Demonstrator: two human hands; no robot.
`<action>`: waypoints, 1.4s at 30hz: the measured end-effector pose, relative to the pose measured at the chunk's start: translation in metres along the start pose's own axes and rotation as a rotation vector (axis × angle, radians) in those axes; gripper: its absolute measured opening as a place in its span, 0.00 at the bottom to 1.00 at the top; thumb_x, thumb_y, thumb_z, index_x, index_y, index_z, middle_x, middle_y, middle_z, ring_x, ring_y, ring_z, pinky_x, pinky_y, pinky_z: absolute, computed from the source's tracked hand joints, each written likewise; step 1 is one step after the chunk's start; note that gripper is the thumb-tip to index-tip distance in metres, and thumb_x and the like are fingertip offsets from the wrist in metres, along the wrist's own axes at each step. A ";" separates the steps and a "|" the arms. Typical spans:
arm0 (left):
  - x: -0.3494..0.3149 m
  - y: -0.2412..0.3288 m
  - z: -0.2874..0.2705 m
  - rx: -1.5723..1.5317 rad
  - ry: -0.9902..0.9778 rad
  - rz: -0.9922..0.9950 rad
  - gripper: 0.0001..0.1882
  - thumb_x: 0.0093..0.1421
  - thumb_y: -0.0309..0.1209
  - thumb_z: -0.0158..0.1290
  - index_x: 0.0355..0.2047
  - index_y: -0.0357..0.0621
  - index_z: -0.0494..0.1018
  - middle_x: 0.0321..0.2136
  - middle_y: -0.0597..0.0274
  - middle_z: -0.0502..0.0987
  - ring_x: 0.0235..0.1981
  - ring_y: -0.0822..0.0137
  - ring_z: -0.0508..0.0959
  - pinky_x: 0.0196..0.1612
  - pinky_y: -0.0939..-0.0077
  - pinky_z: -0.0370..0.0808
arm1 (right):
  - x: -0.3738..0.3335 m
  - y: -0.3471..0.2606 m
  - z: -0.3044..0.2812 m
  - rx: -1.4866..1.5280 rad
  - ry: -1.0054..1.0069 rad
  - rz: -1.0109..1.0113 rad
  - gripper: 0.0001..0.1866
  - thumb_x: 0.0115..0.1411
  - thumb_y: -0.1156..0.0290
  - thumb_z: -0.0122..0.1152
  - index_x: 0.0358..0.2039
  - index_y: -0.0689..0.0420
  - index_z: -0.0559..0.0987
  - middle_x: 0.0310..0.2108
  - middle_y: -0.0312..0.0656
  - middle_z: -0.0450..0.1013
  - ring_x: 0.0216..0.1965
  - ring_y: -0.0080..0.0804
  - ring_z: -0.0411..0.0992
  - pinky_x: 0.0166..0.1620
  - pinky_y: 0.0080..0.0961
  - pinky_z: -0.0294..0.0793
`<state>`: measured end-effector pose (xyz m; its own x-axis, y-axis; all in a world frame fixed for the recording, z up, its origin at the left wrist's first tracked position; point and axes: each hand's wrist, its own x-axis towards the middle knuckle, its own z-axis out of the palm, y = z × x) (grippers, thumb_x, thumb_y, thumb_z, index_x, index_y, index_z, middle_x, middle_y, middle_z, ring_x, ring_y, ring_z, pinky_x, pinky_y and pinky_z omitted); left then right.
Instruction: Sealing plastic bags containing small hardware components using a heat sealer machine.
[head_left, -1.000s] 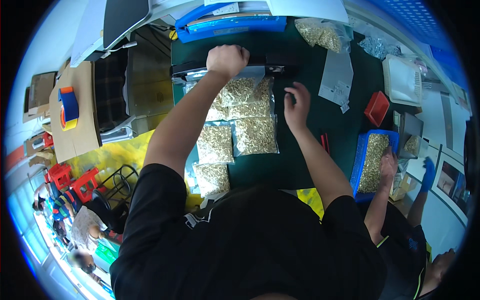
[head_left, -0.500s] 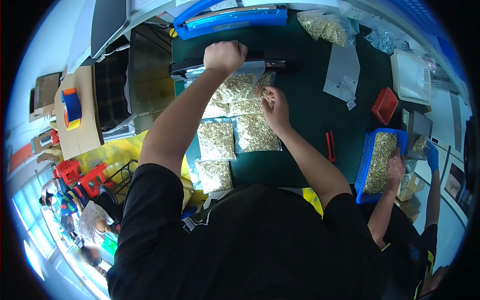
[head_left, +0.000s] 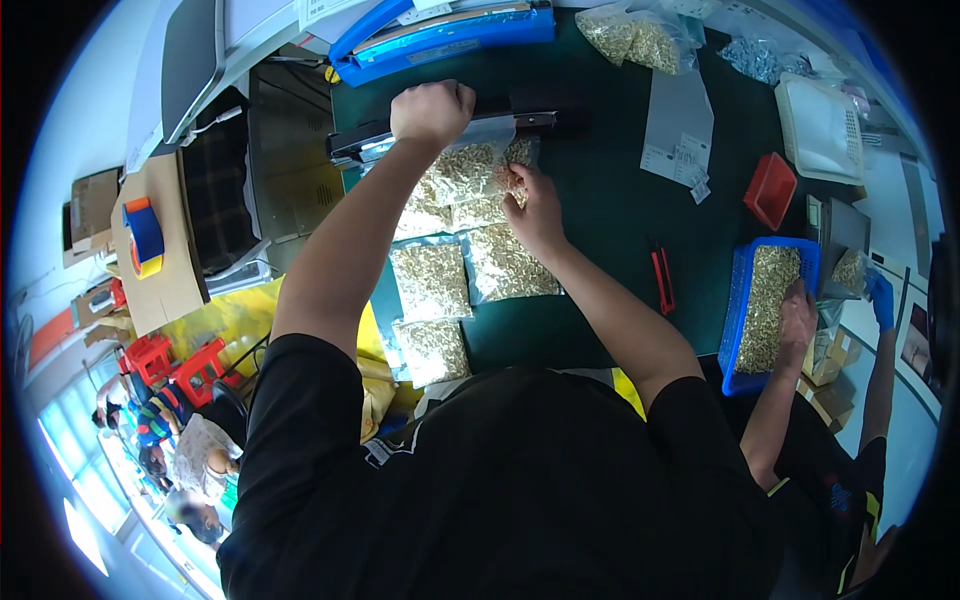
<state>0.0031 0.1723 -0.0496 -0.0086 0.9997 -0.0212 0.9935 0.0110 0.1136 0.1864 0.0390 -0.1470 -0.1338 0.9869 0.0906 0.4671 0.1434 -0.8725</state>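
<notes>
My left hand is closed in a fist on the top bar of a long black bag sealer at the back of the bench. A clear plastic bag of small brass-coloured pieces lies with its top edge at the sealer's bar. My right hand grips the right side of that bag, its fingers curled at the edge; the fingertips are partly hidden. More filled bags lie nearer me: one at the left, one at the right and one by the near edge.
A red-handled tool lies to the right on the dark green bench. Beyond it stand a red tray and a blue basket of pieces, where a co-worker's hand reaches in. Filled bags sit at the back.
The view has shifted slightly, so the bench things sit a little further left and higher. Both my hands keep their places on the sealer and the bag.
</notes>
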 end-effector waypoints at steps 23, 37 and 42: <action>-0.011 -0.011 -0.020 -0.205 0.449 0.078 0.15 0.64 0.40 0.52 0.24 0.46 0.78 0.24 0.52 0.81 0.28 0.49 0.81 0.33 0.53 0.77 | -0.010 0.001 -0.035 0.019 -0.076 0.060 0.24 0.58 0.74 0.64 0.57 0.57 0.74 0.48 0.48 0.74 0.42 0.41 0.78 0.45 0.36 0.78; -0.200 -0.021 0.073 -0.761 0.526 -0.271 0.02 0.63 0.23 0.54 0.36 0.39 0.75 0.32 0.54 0.75 0.36 0.55 0.73 0.40 0.61 0.71 | -0.005 -0.015 -0.031 -0.011 -0.220 0.037 0.23 0.59 0.75 0.62 0.56 0.58 0.75 0.47 0.49 0.73 0.40 0.41 0.77 0.45 0.36 0.78; -0.231 -0.032 0.088 -0.716 0.441 -0.314 0.03 0.59 0.21 0.55 0.34 0.40 0.77 0.28 0.56 0.76 0.32 0.56 0.76 0.39 0.62 0.74 | -0.002 -0.008 -0.031 -0.060 -0.154 0.003 0.20 0.59 0.76 0.63 0.53 0.58 0.77 0.44 0.45 0.73 0.37 0.35 0.75 0.40 0.30 0.77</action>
<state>-0.0169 -0.0610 -0.1354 -0.4577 0.8636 0.2112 0.6302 0.1475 0.7623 0.2099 0.0383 -0.1254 -0.2628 0.9648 0.0091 0.5187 0.1492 -0.8418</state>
